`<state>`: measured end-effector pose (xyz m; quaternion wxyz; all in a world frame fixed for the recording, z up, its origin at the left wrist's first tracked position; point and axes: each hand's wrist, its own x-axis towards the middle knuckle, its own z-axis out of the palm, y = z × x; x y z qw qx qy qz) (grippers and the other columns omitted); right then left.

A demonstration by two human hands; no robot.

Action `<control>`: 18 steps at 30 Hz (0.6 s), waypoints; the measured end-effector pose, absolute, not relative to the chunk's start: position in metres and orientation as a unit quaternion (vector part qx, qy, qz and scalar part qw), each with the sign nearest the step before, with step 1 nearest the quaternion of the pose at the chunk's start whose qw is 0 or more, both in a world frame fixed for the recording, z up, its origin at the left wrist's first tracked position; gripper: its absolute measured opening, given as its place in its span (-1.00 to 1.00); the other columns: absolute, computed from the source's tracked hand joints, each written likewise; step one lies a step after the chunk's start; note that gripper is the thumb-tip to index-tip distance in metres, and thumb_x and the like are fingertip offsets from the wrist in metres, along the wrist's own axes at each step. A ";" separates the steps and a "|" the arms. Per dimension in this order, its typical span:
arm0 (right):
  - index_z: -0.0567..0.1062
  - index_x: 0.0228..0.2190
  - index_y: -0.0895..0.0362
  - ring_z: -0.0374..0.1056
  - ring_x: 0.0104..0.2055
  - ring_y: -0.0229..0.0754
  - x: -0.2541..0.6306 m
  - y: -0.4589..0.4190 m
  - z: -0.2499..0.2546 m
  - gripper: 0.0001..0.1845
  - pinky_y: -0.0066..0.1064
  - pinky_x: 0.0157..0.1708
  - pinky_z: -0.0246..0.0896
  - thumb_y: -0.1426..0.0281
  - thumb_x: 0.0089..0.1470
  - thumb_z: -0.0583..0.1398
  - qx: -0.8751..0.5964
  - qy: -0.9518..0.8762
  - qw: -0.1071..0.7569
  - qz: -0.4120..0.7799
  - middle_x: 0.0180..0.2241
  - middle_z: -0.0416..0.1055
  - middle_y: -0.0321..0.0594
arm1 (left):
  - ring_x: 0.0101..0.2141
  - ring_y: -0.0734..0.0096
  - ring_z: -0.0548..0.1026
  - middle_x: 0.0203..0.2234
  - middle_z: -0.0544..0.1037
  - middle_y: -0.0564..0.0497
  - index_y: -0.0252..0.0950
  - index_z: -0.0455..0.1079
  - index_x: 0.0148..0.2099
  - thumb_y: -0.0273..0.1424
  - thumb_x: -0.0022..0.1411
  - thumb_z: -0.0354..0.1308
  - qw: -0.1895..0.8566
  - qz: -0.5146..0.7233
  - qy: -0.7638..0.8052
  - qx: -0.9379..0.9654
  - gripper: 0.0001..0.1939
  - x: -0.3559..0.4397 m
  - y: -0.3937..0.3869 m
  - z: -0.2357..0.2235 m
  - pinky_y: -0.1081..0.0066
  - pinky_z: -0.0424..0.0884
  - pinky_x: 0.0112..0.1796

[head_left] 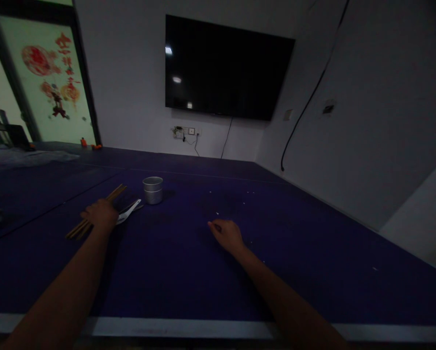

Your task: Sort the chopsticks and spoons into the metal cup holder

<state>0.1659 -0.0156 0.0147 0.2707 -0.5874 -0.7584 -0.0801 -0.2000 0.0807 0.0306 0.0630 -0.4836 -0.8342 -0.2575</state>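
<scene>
On the left of the dark blue tabletop, my left hand (101, 214) is closed over a bundle of wooden chopsticks (116, 192), whose ends stick out on both sides of it. A white soup spoon (129, 211) lies just right of that hand, with another thin utensil partly under it. Behind the spoon stands a silver metal cup (153, 190), upright, with a ridge around its middle. My right hand (227, 234) rests near the table's middle, its fingers curled in. Whatever those fingers may hold is hidden. Small white bits (217, 213) are scattered just beyond it.
The blue table (174, 272) has a white front edge and meets the walls at the back and right. Clear plastic sheeting (28, 158) lies at far left. A black cable (305, 109) hangs down the right wall. A television (227, 68) is mounted at the back.
</scene>
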 end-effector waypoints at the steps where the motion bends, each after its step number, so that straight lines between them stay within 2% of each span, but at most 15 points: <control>1: 0.43 -0.61 0.11 0.22 -0.59 -0.32 0.166 -0.015 0.015 -0.53 -0.47 -0.58 -0.22 0.20 0.19 -0.04 -0.587 -0.759 0.270 -0.079 -0.62 0.38 -0.29 | -0.04 -0.24 0.27 -0.14 0.37 -0.54 -0.62 0.24 -0.06 -0.54 0.12 -0.19 0.076 -0.255 -0.837 -0.477 -0.62 -0.198 0.079 0.032 -0.09 0.12 -0.20; 4: 0.44 -0.59 0.11 0.23 -0.58 -0.32 0.166 -0.015 0.015 -0.54 -0.47 -0.58 -0.22 0.20 0.19 -0.04 -0.582 -0.763 0.271 -0.077 -0.62 0.38 -0.29 | -0.04 -0.07 0.27 -0.13 0.38 -0.45 -0.60 0.24 -0.06 -0.54 0.15 -0.23 0.130 -0.255 -0.841 -0.460 -0.63 -0.193 0.073 0.037 0.03 0.11 -0.13; 9: 0.42 -0.60 0.12 0.19 -0.60 -0.35 0.165 -0.016 0.017 -0.55 -0.47 -0.57 -0.23 0.22 0.19 -0.03 -0.577 -0.769 0.265 -0.070 -0.63 0.36 -0.31 | -0.04 -0.06 0.24 -0.14 0.37 -0.41 -0.58 0.23 -0.03 -0.55 0.14 -0.21 0.180 -0.298 -0.812 -0.468 -0.62 -0.189 0.068 0.044 0.06 0.08 -0.10; 12: 0.43 -0.60 0.12 0.18 -0.60 -0.35 0.164 -0.017 0.017 -0.56 -0.47 -0.57 -0.23 0.23 0.19 -0.03 -0.579 -0.768 0.265 -0.065 -0.63 0.36 -0.31 | -0.03 -0.05 0.22 -0.12 0.36 -0.37 -0.53 0.17 0.07 -0.53 0.15 -0.19 0.204 -0.336 -0.782 -0.483 -0.56 -0.187 0.065 0.049 0.08 0.07 -0.08; 15: 0.45 -0.58 0.12 0.20 -0.59 -0.34 0.163 -0.017 0.018 -0.57 -0.47 -0.57 -0.22 0.24 0.19 -0.02 -0.578 -0.770 0.263 -0.065 -0.62 0.37 -0.30 | -0.03 -0.01 0.21 -0.10 0.35 -0.31 -0.47 0.13 0.14 -0.50 0.20 -0.24 0.234 -0.373 -0.747 -0.498 -0.54 -0.183 0.063 0.054 0.09 0.05 -0.06; 18: 0.46 -0.58 0.12 0.21 -0.59 -0.33 0.162 -0.016 0.018 -0.57 -0.46 -0.57 -0.21 0.24 0.18 -0.02 -0.579 -0.770 0.260 -0.063 -0.62 0.39 -0.29 | -0.06 0.04 0.24 -0.14 0.38 -0.29 -0.44 0.17 0.13 -0.48 0.26 -0.29 0.273 -0.406 -0.683 -0.542 -0.55 -0.172 0.064 0.055 0.11 0.04 -0.06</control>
